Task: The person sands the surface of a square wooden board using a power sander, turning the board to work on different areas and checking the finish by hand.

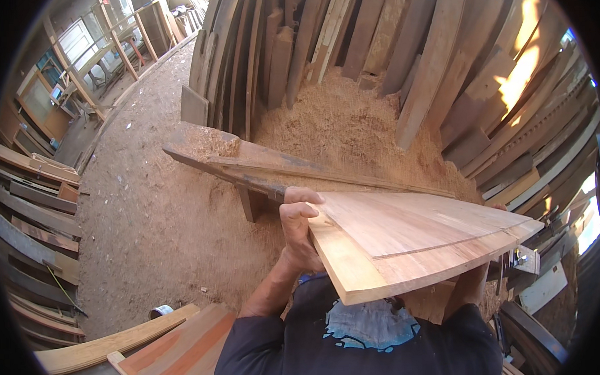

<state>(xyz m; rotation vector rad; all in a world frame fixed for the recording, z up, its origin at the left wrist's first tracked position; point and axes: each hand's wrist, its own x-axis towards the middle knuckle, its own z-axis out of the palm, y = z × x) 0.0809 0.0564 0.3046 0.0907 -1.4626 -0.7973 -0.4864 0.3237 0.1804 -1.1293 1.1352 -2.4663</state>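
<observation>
A pale wooden panel (407, 230) with a raised middle field lies across in front of my chest. Its near edge is gently curved, and a lighter strip of wood (345, 258) forms its left end. My left hand (298, 220) is closed round the panel's left end, fingers curled over the top. Under the panel's right side goes my right forearm (467, 289). Most of my right hand (499, 207) is hidden there, with only a little of it showing at the far right edge. Just beyond the panel runs a narrow wooden bench (253, 179) sprinkled with sawdust, which the panel partly covers.
Tall boards (374, 33) lean in rows at the back and right, above a heap of sawdust (337, 120). Stacked planks (37, 223) line the left side. At the lower left are another striped wooden panel (180, 350) and a small tin (160, 311) on the dirt floor (136, 213).
</observation>
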